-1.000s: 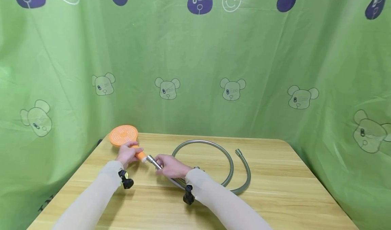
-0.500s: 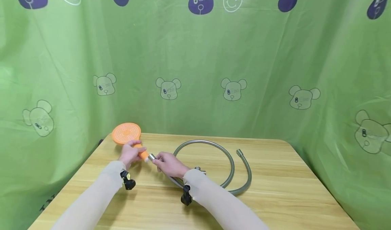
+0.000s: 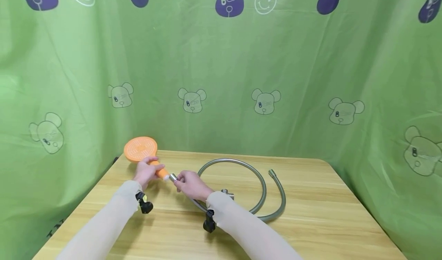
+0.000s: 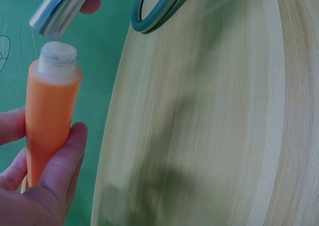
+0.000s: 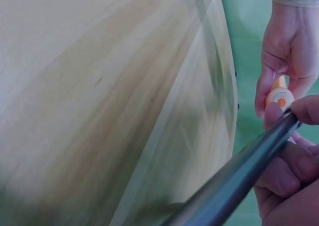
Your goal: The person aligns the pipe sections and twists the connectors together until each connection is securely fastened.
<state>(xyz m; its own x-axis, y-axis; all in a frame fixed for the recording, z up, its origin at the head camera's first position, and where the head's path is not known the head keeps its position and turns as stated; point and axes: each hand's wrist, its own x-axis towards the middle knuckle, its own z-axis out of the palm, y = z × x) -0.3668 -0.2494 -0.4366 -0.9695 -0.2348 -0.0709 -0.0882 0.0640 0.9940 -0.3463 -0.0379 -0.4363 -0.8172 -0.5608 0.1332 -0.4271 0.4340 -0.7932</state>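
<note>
My left hand (image 3: 145, 171) grips the handle of an orange shower head (image 3: 141, 149), its perforated round face turned up. At the handle's lower end a white threaded neck (image 4: 59, 59) is exposed in the left wrist view. My right hand (image 3: 192, 184) pinches the end of a grey shower hose (image 5: 249, 171) just behind its silver connector (image 4: 57, 14). The connector is tilted and held close to the neck, with a small gap between them in the left wrist view. From the right hand the hose loops back over the table.
The hose's other end (image 3: 272, 173) lies on the wooden table (image 3: 328, 214) at the right. A small silver fitting (image 3: 228, 193) lies inside the hose loop, partly behind the right forearm. A green printed curtain (image 3: 221, 129) surrounds the table.
The right hand has moved up the hose end, nearer the connector, and its fingers now cover more of the metal. The shower head has risen slightly in the left hand.
</note>
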